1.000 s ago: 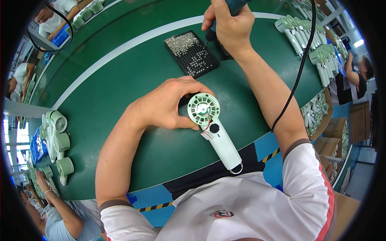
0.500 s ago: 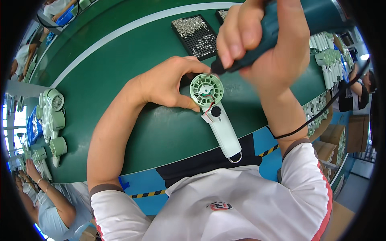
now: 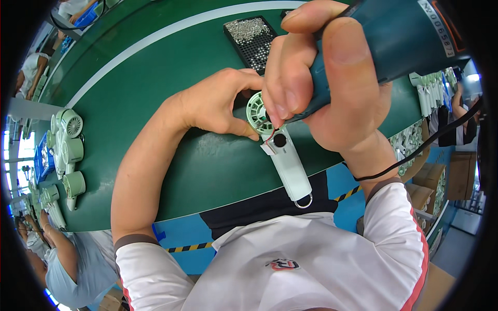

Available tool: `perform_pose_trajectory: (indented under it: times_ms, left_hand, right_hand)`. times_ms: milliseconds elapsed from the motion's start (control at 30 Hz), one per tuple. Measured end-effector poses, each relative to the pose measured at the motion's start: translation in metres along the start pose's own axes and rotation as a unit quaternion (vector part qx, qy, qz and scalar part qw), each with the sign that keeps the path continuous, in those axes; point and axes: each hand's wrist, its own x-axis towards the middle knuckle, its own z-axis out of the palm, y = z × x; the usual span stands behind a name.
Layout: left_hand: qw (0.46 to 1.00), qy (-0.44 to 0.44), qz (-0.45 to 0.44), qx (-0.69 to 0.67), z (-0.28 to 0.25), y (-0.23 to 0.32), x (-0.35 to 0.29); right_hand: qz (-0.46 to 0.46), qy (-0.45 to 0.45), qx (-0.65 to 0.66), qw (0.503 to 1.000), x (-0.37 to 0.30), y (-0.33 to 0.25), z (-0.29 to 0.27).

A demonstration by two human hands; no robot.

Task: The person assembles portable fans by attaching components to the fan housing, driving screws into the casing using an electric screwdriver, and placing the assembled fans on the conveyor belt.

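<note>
Right hand [image 3: 332, 88] just swung the teal electric screwdriver [image 3: 384, 46] down onto the handheld fan [image 3: 277, 142]; left hand [image 3: 218, 103] pins its grille, so I'd say fastening's underway.

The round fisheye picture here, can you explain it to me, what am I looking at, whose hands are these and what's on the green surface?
A camera worn on a person's head looks down at their own two bare hands, so the edges bend. The left hand steadies a small handheld fan, pale green with a white handle, on the green work surface. The right hand grips a teal electric screwdriver with a black cord, tip down on the fan's round head. Behind lies a black tray of small screws. At the left edge sit more fan parts. Other people work around the edges.
</note>
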Motion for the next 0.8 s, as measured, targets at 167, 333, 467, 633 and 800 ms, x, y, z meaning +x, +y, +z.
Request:
perform_pose_trajectory:
  times_ms: [167,333,467,633,800]
  left_hand:
    - [0.999,-0.026,-0.029,0.029,-0.003,0.003,0.001]
    - [0.999,-0.008,-0.023,0.025,-0.001,0.002,0.0]
    - [0.998,0.002,0.007,-0.06,0.005,-0.017,0.001]
    - [0.998,-0.013,0.044,0.051,-0.003,-0.009,0.004]
    - [0.999,0.008,0.026,-0.031,0.004,-0.019,0.004]
  right_hand:
    - [-0.058,-0.052,-0.01,0.997,0.004,0.01,-0.016]
    - [-0.032,-0.063,-0.024,0.997,0.005,0.005,-0.012]
    - [-0.007,-0.073,-0.037,0.997,0.006,0.003,-0.01]
    - [0.022,-0.09,-0.055,0.994,0.006,-0.001,-0.009]
    - [0.045,-0.116,-0.069,0.99,0.006,-0.001,-0.007]
